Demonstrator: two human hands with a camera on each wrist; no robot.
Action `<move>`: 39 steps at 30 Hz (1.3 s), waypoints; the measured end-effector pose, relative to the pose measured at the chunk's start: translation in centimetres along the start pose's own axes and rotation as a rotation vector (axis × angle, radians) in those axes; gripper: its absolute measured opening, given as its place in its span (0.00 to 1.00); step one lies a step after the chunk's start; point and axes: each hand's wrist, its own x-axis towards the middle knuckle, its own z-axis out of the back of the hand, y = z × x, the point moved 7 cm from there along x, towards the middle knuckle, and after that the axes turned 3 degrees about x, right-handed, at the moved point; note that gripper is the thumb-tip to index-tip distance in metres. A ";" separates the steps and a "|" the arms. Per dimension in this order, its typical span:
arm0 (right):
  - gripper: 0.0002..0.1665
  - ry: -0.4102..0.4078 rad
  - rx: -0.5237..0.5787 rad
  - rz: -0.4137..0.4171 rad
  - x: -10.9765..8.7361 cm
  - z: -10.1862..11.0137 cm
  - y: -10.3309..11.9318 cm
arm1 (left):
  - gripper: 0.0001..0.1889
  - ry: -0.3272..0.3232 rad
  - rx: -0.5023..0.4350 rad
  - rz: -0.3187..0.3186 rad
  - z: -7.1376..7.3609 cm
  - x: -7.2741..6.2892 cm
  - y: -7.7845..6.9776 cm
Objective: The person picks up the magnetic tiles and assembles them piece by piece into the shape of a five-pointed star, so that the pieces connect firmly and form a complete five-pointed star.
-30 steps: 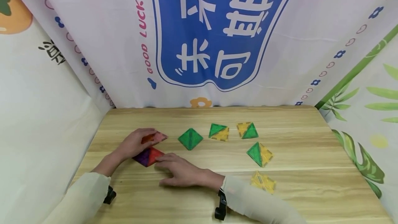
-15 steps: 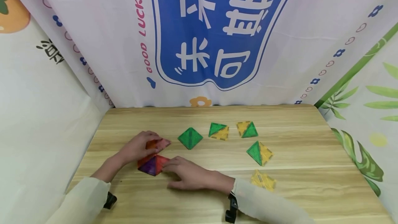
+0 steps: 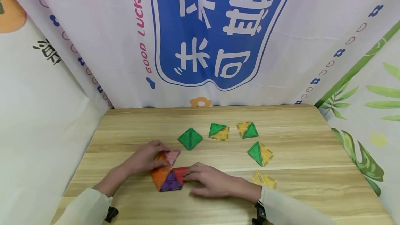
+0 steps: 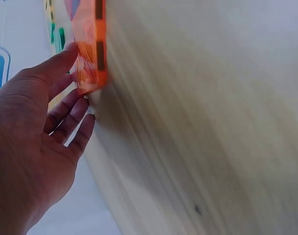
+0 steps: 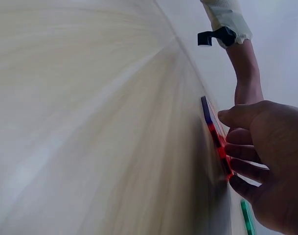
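Observation:
Translucent magnetic tiles lie joined in a fan on the table's left half: orange (image 3: 159, 177), purple (image 3: 171, 183), red (image 3: 179, 174) and pink (image 3: 173, 155). From the upper left, my left hand (image 3: 144, 159) grips the orange part between thumb and index finger. The left wrist view has that thumb on the face of the orange tile (image 4: 90, 54), the other fingers loosely bent beside its edge. On the other side, my right hand (image 3: 214, 181) touches the red tile with its fingertips. Its thumb is apart from the fingers, and the palm covers no tile.
Beyond the fan lies a green tile pair (image 3: 190, 139). Green-and-yellow pairs (image 3: 219, 132) (image 3: 248, 130) (image 3: 260, 153) curve to the right, ending in a yellow pair (image 3: 264, 179) beside my right forearm. A printed curtain (image 3: 281, 61) hangs behind the table's back edge.
Both hands have slid the joined tiles to the right and towards me, and the fan has turned clockwise. More of the orange tile shows now. The other pairs have stayed put.

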 end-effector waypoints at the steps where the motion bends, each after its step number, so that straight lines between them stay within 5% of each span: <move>1: 0.24 -0.005 -0.001 0.002 -0.4 0.2 0.0 | 0.22 0.001 0.003 -0.010 -0.2 0.0 -0.3; 15: 0.17 -0.086 -0.066 0.011 -5.8 2.3 -1.5 | 0.25 0.080 -0.041 -0.084 -2.8 0.8 -4.5; 30: 0.17 -0.136 -0.146 -0.182 -9.5 5.3 -5.1 | 0.30 0.061 0.057 -0.126 -4.4 3.7 -9.0; 39: 0.19 -0.191 -0.153 -0.266 -10.0 6.2 -6.9 | 0.30 0.022 0.086 -0.046 -5.0 5.6 -9.5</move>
